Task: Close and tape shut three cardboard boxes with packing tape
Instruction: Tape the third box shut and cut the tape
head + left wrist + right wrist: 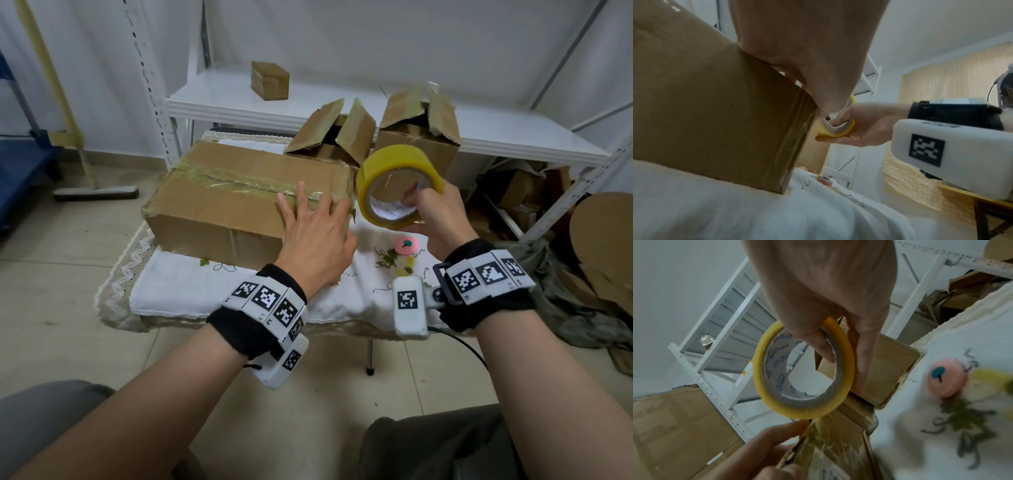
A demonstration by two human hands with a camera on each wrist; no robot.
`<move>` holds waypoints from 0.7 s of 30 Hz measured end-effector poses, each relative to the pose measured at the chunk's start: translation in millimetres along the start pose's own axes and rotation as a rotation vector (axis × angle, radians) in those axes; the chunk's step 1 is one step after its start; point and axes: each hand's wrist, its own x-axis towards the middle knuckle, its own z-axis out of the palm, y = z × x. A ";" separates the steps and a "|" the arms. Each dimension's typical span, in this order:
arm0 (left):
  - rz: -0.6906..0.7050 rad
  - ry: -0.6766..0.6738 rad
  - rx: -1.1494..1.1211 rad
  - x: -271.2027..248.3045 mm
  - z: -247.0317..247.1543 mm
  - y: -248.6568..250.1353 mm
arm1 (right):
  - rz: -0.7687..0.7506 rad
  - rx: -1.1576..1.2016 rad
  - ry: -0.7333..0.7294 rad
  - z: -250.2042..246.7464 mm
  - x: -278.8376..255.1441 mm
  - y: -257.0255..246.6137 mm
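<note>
A large closed cardboard box point(239, 202) lies on the white tablecloth point(191, 291), with shiny tape along its top seam. My left hand point(313, 222) lies flat with spread fingers on the box's right end, over the taped corner. My right hand point(435, 216) holds a yellow roll of packing tape point(397, 185) in the air just right of the box, fingers through its core point(826, 352). The roll point(803, 369) fills the right wrist view; the left wrist view shows the box side point(715, 121) and the roll point(834, 129). Two smaller boxes point(335, 137) point(418, 133) stand behind with flaps open.
A pink round object point(406, 246) lies on the cloth below the roll. A small closed box point(270, 80) sits on the white shelf point(222, 99) behind. Cardboard scraps point(603, 240) pile up on the floor at right. A broom point(96, 192) stands at left.
</note>
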 end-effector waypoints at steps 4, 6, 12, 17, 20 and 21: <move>0.001 -0.006 0.006 0.0 -0.3 0.6 | 0.055 0.002 -0.037 -0.8 2.5 7.3; -0.001 -0.014 0.016 0.0 -0.6 1.3 | 0.077 0.009 -0.035 -2.5 3.4 7.8; 0.006 -0.014 0.048 0.0 -0.2 1.4 | 0.057 -0.059 0.021 -3.3 7.5 5.6; 0.004 -0.014 0.040 -0.4 0.2 1.7 | 0.017 -0.092 0.056 -1.8 10.3 3.4; 0.003 -0.020 0.031 -0.1 0.5 1.0 | -0.023 -0.138 0.095 -7.8 11.8 3.6; 0.003 -0.023 0.031 0.0 0.3 0.8 | -0.020 -0.151 0.100 -10.3 12.2 5.0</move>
